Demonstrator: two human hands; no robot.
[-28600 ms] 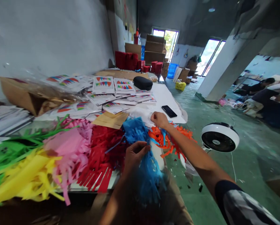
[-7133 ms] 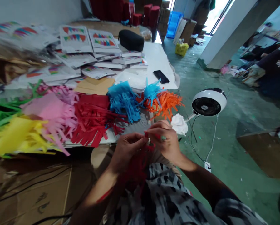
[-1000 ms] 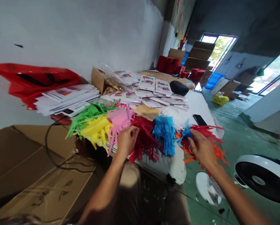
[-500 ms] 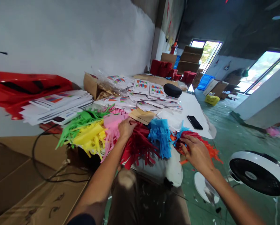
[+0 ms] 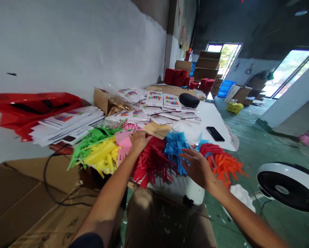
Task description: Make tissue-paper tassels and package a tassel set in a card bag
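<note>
Across the near edge of the table lies a row of fringed tissue-like pieces. From left to right they are a green fringe, a yellow fringe, a pink fringe, a dark red fringe, a blue fringe, and a red and orange fringe. My left hand is closed at the top edge of the dark red fringe, beside the pink one; its fingertips are partly hidden. My right hand hovers over the right side of the blue fringe, fingers stretched and nothing visibly held.
Behind the fringes lie brown paper pieces, printed packets, a black case and a phone. White sheets are stacked at left. An open cardboard box stands below; a fan stands at right.
My right hand has moved left from the red and orange fringe to the blue one, uncovering the former. My left hand stays at the dark red fringe. The view has shifted slightly.
</note>
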